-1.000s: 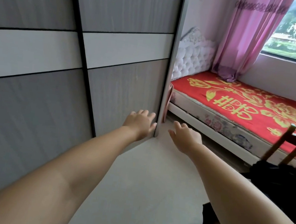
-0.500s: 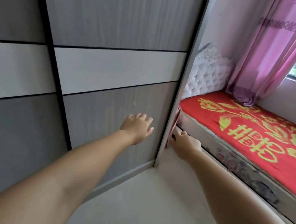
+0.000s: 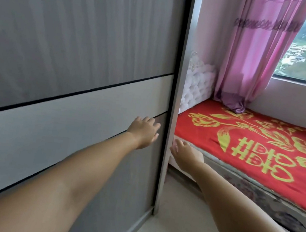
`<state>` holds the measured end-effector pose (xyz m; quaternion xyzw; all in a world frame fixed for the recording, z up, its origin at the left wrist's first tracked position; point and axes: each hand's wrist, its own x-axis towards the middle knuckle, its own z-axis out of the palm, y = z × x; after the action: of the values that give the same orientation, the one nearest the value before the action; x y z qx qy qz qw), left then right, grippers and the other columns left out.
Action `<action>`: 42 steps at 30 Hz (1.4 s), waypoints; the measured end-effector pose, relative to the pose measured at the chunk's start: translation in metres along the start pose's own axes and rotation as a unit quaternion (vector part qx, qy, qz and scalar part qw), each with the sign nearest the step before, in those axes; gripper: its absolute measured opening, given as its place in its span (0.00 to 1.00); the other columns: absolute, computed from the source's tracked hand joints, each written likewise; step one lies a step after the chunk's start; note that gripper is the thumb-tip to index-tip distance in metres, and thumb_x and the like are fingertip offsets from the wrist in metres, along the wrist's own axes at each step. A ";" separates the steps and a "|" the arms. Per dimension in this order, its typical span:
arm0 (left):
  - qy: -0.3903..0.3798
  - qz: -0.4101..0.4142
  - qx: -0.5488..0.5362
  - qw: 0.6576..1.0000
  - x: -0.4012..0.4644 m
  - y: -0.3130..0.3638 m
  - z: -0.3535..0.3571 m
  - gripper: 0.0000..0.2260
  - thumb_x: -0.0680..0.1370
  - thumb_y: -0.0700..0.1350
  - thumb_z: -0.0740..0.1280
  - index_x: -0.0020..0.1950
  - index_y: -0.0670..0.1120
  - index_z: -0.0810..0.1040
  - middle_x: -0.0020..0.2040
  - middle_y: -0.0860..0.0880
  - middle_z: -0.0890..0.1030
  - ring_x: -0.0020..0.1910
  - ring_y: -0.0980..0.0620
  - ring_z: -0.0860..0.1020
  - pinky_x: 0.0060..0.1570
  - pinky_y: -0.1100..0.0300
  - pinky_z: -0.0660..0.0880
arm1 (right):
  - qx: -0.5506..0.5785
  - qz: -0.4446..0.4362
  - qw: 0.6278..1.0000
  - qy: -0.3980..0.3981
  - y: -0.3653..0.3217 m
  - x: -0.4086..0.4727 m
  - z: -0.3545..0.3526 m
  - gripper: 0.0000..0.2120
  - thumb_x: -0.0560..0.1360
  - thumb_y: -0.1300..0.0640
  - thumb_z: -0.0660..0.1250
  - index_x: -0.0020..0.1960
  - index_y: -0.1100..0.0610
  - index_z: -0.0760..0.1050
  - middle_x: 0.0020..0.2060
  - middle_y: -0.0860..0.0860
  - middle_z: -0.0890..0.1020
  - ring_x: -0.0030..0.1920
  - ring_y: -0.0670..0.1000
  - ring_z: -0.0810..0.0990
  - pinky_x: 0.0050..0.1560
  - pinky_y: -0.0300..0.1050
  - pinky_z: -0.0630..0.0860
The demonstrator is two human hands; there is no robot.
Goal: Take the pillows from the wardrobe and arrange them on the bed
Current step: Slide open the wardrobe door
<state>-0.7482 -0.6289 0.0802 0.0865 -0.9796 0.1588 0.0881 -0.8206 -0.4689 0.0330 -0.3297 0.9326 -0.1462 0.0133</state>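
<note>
Pillows not visible, presumably behind closed wardrobe door [image 3: 79, 47]. Left hand [image 3: 143, 132] flat, fingers spread on panel; right hand [image 3: 184, 153] open at door edge, gripping nothing. Risk: fingers pinched, or palm slipping on the smooth panel.

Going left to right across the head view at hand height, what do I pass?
Wardrobe sliding door → left hand flat against the door → wardrobe's end edge → right hand at that edge → bed with its red cover.
</note>
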 end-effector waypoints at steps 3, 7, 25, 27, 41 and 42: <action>-0.001 0.038 0.054 0.998 0.056 -0.010 0.015 0.15 0.80 0.50 0.56 0.62 0.44 0.70 0.62 0.42 0.74 0.61 0.43 0.72 0.58 0.50 0.67 | 0.005 0.010 1.000 -0.006 0.013 0.062 0.004 0.25 0.82 0.45 0.51 0.75 0.55 0.59 0.71 0.56 0.68 0.67 0.60 0.72 0.62 0.58 0.74; 0.000 0.071 0.127 0.989 0.132 -0.030 0.030 0.16 0.79 0.49 0.57 0.63 0.43 0.70 0.63 0.42 0.73 0.63 0.43 0.70 0.65 0.46 0.63 | 0.014 0.014 1.000 -0.015 0.020 0.148 0.012 0.26 0.82 0.43 0.49 0.76 0.55 0.57 0.67 0.56 0.72 0.61 0.59 0.77 0.52 0.53 0.78; -0.052 0.138 0.372 0.916 0.291 -0.061 0.051 0.25 0.81 0.52 0.53 0.76 0.44 0.57 0.77 0.45 0.59 0.77 0.43 0.49 0.66 0.36 0.30 | 0.520 0.172 0.836 -0.001 -0.023 0.322 0.054 0.30 0.82 0.53 0.53 0.79 0.56 0.43 0.78 0.56 0.47 0.78 0.58 0.49 0.75 0.51 0.47; -0.059 0.135 0.385 0.911 0.294 -0.060 0.051 0.24 0.81 0.52 0.52 0.76 0.45 0.57 0.77 0.46 0.58 0.77 0.45 0.49 0.68 0.36 0.32 | 0.508 0.168 0.845 -0.004 -0.021 0.321 0.054 0.31 0.81 0.50 0.55 0.79 0.55 0.44 0.78 0.56 0.50 0.77 0.60 0.54 0.74 0.52 0.51; -0.106 0.083 0.438 0.889 0.261 -0.042 0.035 0.25 0.82 0.50 0.51 0.77 0.43 0.52 0.79 0.44 0.52 0.77 0.44 0.47 0.72 0.39 0.35 | 0.532 0.078 0.842 -0.047 -0.013 0.282 0.053 0.35 0.78 0.56 0.60 0.79 0.54 0.46 0.77 0.53 0.57 0.74 0.54 0.62 0.73 0.52 0.64; -0.110 0.076 0.440 0.888 0.254 -0.042 0.033 0.25 0.82 0.50 0.52 0.77 0.43 0.52 0.78 0.44 0.52 0.77 0.44 0.47 0.71 0.39 0.35 | 0.541 0.072 0.836 -0.057 -0.017 0.276 0.053 0.36 0.78 0.54 0.61 0.79 0.53 0.45 0.77 0.53 0.59 0.71 0.53 0.67 0.68 0.49 0.68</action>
<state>-0.9912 -0.7153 0.1126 0.0583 -0.8160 0.5696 -0.0794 -1.0199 -0.6663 0.0070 -0.2098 0.7234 -0.6070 0.2532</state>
